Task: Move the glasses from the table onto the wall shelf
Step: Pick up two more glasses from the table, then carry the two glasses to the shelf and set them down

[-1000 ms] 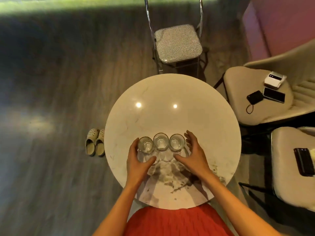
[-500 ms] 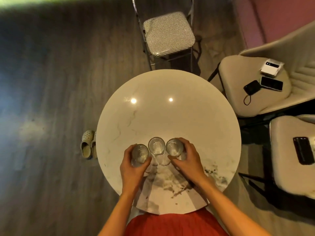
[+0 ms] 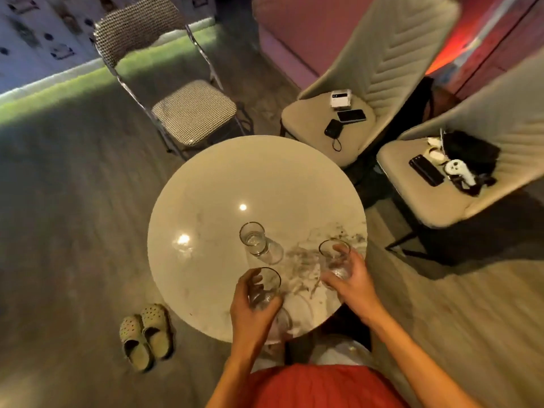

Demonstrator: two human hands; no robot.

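Three clear drinking glasses are in view over the round white marble table [image 3: 206, 201]. My left hand [image 3: 253, 307] grips one glass [image 3: 266, 282] above the table's near edge. My right hand [image 3: 348, 278] grips a second glass [image 3: 334, 253] near the right edge. Both held glasses look lifted off the tabletop. The third glass [image 3: 253, 238] stands upright and alone on the table, a little beyond and between my hands. No wall shelf is visible.
A folding chair with a checked seat [image 3: 192, 108] stands behind the table. Two beige padded chairs sit at right, one [image 3: 312, 122] carrying phones and a white box, the other [image 3: 418, 198] a phone and black gear. A pair of clogs [image 3: 145, 334] lies on the floor at left.
My hands closed on the two outer glasses and lifted them apart from the row, leaving the middle glass standing. The view swung up and tilted, showing more of the chairs.
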